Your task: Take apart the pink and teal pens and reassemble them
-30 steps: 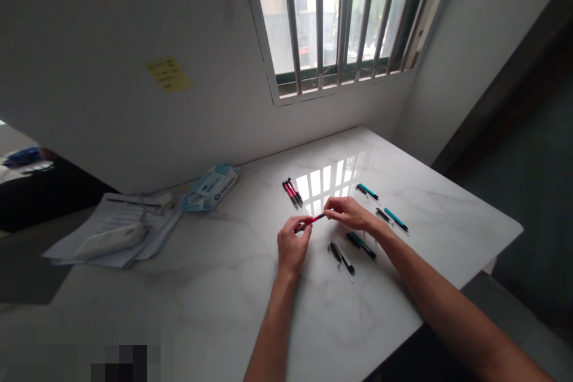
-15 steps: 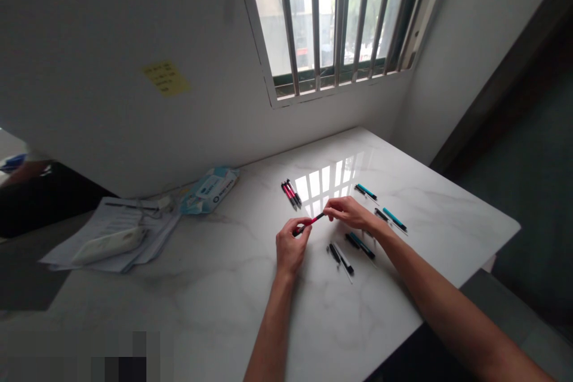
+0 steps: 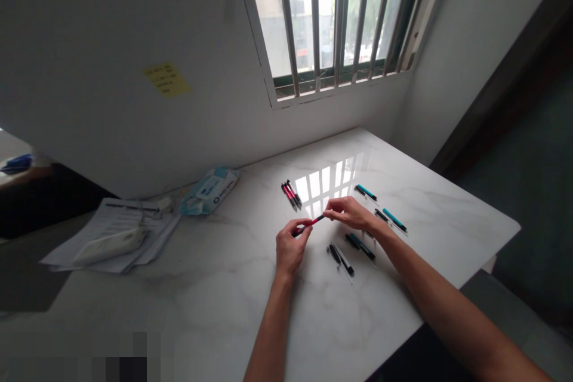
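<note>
A red and black pen [image 3: 316, 220] is held between my two hands, just above the table. My left hand [image 3: 290, 245] pinches its red barrel end, and the fingers of my right hand [image 3: 345, 211] close on its black end. Beyond my left hand lie red and black pens [image 3: 291, 194] side by side. Close to my right forearm are pens in parts: a teal barrel [image 3: 362, 246] with black pieces, and a white barrel [image 3: 344, 260] beside a black piece and a thin refill. Farther right, two more teal barrels [image 3: 394, 219] lie with black parts and refills.
The marbled white table [image 3: 201, 310] stands against the wall below a barred window [image 3: 331, 24]. At the left are a blue wipes packet [image 3: 210, 191], papers [image 3: 96, 224] and a white device [image 3: 111, 245]. A yellow note [image 3: 168, 79] sticks to the wall. Someone's arm shows at far left.
Both hands stay in nearly the same place, still on the red and black pen. The person's arm at far left has shifted slightly.
</note>
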Motion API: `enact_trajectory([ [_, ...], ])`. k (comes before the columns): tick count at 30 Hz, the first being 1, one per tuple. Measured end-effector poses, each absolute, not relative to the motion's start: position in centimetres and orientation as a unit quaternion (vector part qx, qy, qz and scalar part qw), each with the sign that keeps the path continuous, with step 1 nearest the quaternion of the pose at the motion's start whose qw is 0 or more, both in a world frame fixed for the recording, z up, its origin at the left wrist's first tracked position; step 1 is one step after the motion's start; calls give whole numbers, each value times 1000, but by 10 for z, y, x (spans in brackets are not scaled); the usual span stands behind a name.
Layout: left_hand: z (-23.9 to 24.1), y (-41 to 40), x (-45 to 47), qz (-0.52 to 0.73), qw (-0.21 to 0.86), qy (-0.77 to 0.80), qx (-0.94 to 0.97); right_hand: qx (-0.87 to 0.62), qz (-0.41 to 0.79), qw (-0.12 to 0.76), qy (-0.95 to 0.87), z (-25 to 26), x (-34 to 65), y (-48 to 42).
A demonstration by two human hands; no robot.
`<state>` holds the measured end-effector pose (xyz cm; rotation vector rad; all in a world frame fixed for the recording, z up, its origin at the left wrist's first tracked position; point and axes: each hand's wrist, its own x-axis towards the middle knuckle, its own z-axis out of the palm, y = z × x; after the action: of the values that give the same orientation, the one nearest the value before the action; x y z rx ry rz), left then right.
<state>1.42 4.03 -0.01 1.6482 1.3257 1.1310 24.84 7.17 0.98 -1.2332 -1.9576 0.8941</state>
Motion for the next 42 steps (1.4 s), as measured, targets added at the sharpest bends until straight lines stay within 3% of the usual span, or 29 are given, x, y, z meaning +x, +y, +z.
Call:
enact_trajectory([
  [7, -4, 41, 14, 446, 347, 494, 661, -429, 374, 356, -741, 14, 250, 69],
  [14, -4, 38, 13, 473, 254, 500, 679, -400, 384, 293, -779, 11, 255, 67],
  [23, -14, 47, 1, 533, 261, 567, 572, -558, 277, 410, -666, -12, 239, 86],
  [30, -17, 47, 4, 522, 275, 560, 582, -622, 252, 342, -658, -10, 204, 120],
  [42, -20, 46, 5, 515, 281, 551, 593, -621, 256, 309, -673, -8, 167, 152],
])
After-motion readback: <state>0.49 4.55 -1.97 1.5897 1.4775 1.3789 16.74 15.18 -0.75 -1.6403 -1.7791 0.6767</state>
